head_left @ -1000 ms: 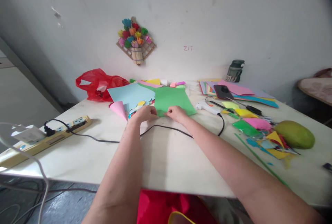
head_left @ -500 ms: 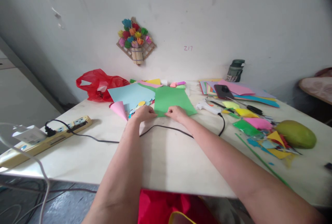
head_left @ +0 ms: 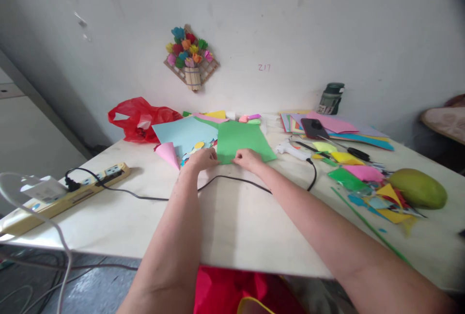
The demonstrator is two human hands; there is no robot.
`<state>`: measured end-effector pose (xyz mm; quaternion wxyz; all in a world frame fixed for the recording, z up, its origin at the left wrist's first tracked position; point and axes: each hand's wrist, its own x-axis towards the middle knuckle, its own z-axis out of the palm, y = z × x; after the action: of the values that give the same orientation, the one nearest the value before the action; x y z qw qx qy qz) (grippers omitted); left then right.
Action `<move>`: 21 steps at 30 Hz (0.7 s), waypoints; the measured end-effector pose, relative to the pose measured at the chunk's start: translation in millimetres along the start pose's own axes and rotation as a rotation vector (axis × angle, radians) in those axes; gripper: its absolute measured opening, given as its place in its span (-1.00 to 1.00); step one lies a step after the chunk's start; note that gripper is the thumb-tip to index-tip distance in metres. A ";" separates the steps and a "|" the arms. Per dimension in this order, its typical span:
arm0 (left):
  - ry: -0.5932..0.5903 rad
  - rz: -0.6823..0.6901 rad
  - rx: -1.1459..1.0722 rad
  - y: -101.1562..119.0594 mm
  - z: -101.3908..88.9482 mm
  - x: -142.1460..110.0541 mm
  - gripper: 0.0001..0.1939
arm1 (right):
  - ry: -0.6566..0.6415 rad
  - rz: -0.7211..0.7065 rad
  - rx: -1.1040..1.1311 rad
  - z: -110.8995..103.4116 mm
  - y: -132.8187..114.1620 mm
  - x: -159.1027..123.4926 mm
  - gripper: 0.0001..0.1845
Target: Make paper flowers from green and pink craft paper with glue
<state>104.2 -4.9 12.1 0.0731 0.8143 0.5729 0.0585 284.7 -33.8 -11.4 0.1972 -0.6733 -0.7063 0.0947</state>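
Observation:
A sheet of green paper (head_left: 244,138) lies on the table, its near edge towards me. My left hand (head_left: 204,159) pinches that edge at its left corner with curled fingers. Closed on the same edge, a little to the right, is my right hand (head_left: 249,160). Just beyond my left hand are small coloured paper scraps (head_left: 199,146) on a light blue sheet (head_left: 183,131). A pink paper cone (head_left: 167,154) rests left of them. To the right of the green sheet lies a white glue gun (head_left: 292,149).
The glue gun's black cord (head_left: 240,178) runs under my forearms to a power strip (head_left: 72,196). A red plastic bag (head_left: 143,119) sits back left. At right are stacked coloured paper (head_left: 337,122), a phone (head_left: 313,128), a bottle (head_left: 330,99), a green mango-like fruit (head_left: 417,188) and paper scraps (head_left: 390,202).
Both hands stay on the near edge of the green sheet, almost unmoved. The whole view has shifted very slightly.

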 end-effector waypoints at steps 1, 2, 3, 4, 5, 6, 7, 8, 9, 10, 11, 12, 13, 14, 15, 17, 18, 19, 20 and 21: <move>-0.008 -0.010 0.019 1.6 -1.2 -0.8 -0.72 | 0.003 0.002 -0.003 0.6 0.2 0.1 -0.80; -0.013 -0.018 0.040 3.1 -1.9 -1.6 -0.70 | 0.009 0.001 -0.005 1.3 0.4 0.2 -0.80; -0.009 -0.019 0.059 4.2 -2.2 -2.2 -0.68 | 0.016 -0.004 -0.007 2.1 0.7 0.3 -0.80; 0.005 -0.011 0.078 4.8 -1.8 -2.7 -0.65 | 0.021 -0.009 -0.007 2.8 1.0 0.3 -0.81; 0.027 0.008 0.097 4.8 -0.8 -3.0 -0.61 | 0.026 -0.016 -0.004 3.3 1.3 0.2 -0.82; 0.054 0.028 0.116 4.4 0.8 -3.0 -0.57 | 0.029 -0.024 0.002 3.8 1.7 0.2 -0.82; 0.080 0.044 0.137 3.5 2.9 -2.7 -0.51 | 0.033 -0.036 0.008 4.2 2.0 0.1 -0.83; 0.099 0.049 0.158 2.4 5.4 -2.2 -0.45 | 0.037 -0.051 0.011 4.5 2.4 0.0 -0.83; 0.106 0.044 0.176 1.3 7.9 -1.4 -0.40 | 0.042 -0.068 0.010 4.9 2.8 0.0 -0.83; 0.102 0.032 0.189 0.3 10.4 -0.4 -0.36 | 0.050 -0.087 0.003 5.4 3.3 0.1 -0.83; 0.091 0.016 0.198 -0.5 12.7 0.8 -0.33 | 0.059 -0.104 -0.009 6.0 3.8 0.3 -0.83; 0.077 0.003 0.203 -0.9 14.6 1.9 -0.31 | 0.067 -0.115 -0.024 6.7 4.4 0.6 -0.82; 0.067 -0.007 0.203 -0.8 16.3 3.1 -0.31 | 0.074 -0.123 -0.036 7.5 5.0 0.9 -0.82; 0.062 -0.014 0.199 -0.3 17.6 4.1 -0.32 | 0.077 -0.127 -0.045 8.2 5.6 1.4 -0.81; 0.063 -0.021 0.193 0.6 18.9 5.1 -0.33 | 0.079 -0.129 -0.050 9.0 6.1 1.9 -0.81; 0.080 -0.027 0.176 3.4 21.5 6.4 -0.35 | 0.080 -0.135 -0.055 10.3 6.9 2.7 -0.81; 0.096 -0.022 0.172 5.1 23.0 6.8 -0.34 | 0.081 -0.137 -0.056 10.8 7.2 3.1 -0.81; 0.115 -0.012 0.171 7.0 24.6 7.0 -0.32 | 0.083 -0.139 -0.056 11.1 7.4 3.3 -0.81; 0.136 0.005 0.176 8.9 26.4 7.0 -0.30 | 0.087 -0.142 -0.056 11.3 7.5 3.4 -0.81; 0.155 0.025 0.184 10.7 28.1 6.9 -0.29 | 0.090 -0.145 -0.054 11.3 7.5 3.3 -0.81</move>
<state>121.5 -3.5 -13.4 -0.0469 0.8178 0.5694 0.0694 286.9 -28.5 -24.1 0.2167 -0.6293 -0.7458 0.0306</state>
